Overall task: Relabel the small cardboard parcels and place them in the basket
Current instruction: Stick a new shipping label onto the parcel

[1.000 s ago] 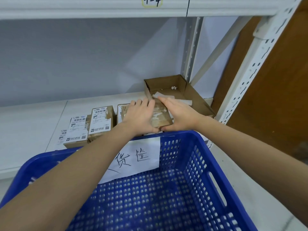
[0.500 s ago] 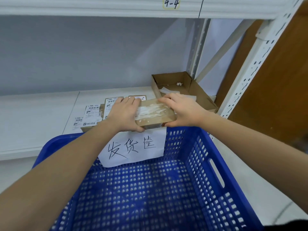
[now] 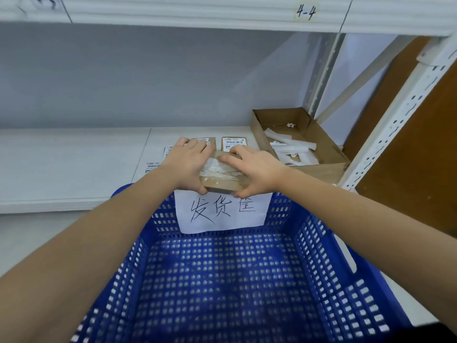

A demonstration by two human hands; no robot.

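White metal shelving (image 3: 74, 167) fills the background, its upper shelf edge marked "4-4". Below it sits a blue perforated basket (image 3: 321, 280), cut off at the bottom of the view, with a handwritten paper sign (image 3: 222, 211) hanging on its far wall. At the shelf's right end stands an open cardboard tray (image 3: 329, 154) holding white paper strips (image 3: 289, 147). Both hands hold one small cardboard parcel (image 3: 222, 179) over the basket's far rim, its top showing torn white label residue. Left hand (image 3: 188, 164) grips the parcel's left end, thumb under the near edge. Right hand (image 3: 254, 169) grips the right end, fingers laid across the top. Labelled parcels (image 3: 233, 142) lie on the shelf behind, mostly hidden by the hands; their count cannot be told.
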